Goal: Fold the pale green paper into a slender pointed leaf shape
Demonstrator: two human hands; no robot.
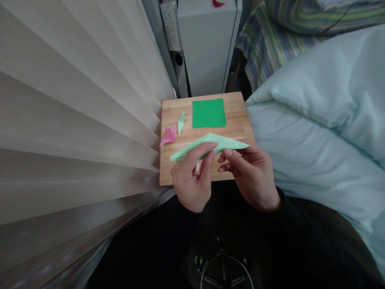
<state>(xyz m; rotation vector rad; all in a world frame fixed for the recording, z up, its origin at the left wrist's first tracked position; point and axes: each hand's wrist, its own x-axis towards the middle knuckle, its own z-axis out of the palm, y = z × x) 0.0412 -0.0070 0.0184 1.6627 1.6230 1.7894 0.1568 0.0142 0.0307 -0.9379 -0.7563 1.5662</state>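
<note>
A pale green folded origami paper (221,141), long and pointed at both ends, is held above the small wooden table (240,116). My left hand (195,176) pinches its lower edge near the middle, index finger over the top and thumb below. My right hand (252,172) grips the right half, thumb at the lower edge and fingers behind the paper, partly hidden. Beyond the paper lies a stack of dark green square paper (209,113). To its left are a small pale green folded piece (181,122) and a pink folded piece (168,135).
A pleated curtain (90,120) borders the table on the left. A light grey cabinet (207,48) stands behind it. To the right is a bed with a pale blue quilt (315,120). Below, a chair base (224,273) shows on the dark floor.
</note>
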